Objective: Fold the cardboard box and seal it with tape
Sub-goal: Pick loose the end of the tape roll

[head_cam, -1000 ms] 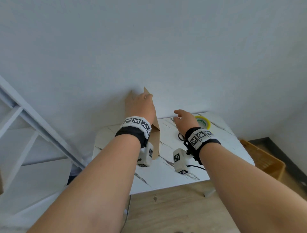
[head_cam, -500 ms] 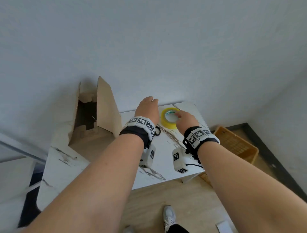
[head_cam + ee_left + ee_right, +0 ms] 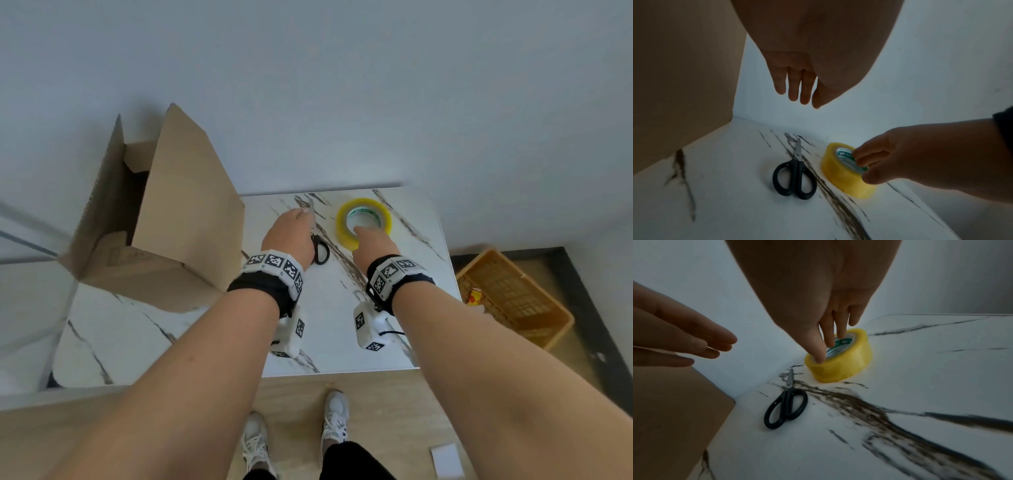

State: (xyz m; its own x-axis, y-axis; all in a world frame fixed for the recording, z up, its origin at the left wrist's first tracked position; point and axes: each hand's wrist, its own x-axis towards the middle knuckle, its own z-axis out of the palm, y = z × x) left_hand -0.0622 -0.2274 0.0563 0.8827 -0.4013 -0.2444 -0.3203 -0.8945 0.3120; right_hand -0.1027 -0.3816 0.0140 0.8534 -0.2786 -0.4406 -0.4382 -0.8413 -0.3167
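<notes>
Right hand (image 3: 373,241) noted at the yellow roll of packing tape (image 3: 363,222): thumb pressed against the outer wall, two fingers (image 3: 835,331) dipped into the green-printed core, so clamped on the roll. Roll lying flat on the white marble-patterned table (image 3: 342,325), near the far right corner, just short of the far edge. Actual lift off the surface not confirmed; underside of the roll poorly seen in all views, though apparently in contact.

Left hand (image 3: 290,236) hovering above the table, fingers straight and held close together, holding nothing. Positioned over the black-handled scissors (image 3: 795,172), without contact in the left wrist view.

Scissors lying closed on the table, just left of the tape roll and apart from it, blades directed toward the far edge, handles toward the near edge.

Brown corrugated cardboard box (image 3: 161,219) standing at the far left corner of the table, erected, top flaps raised and interior exposed. Flaps not folded down; no tape seen on any visible face. Box well apart from the roll, with the left hand between.

Orange plastic basket (image 3: 513,301) recorded on the floor off the right edge. White shoes (image 3: 335,418) on the wooden floor by the near edge.
</notes>
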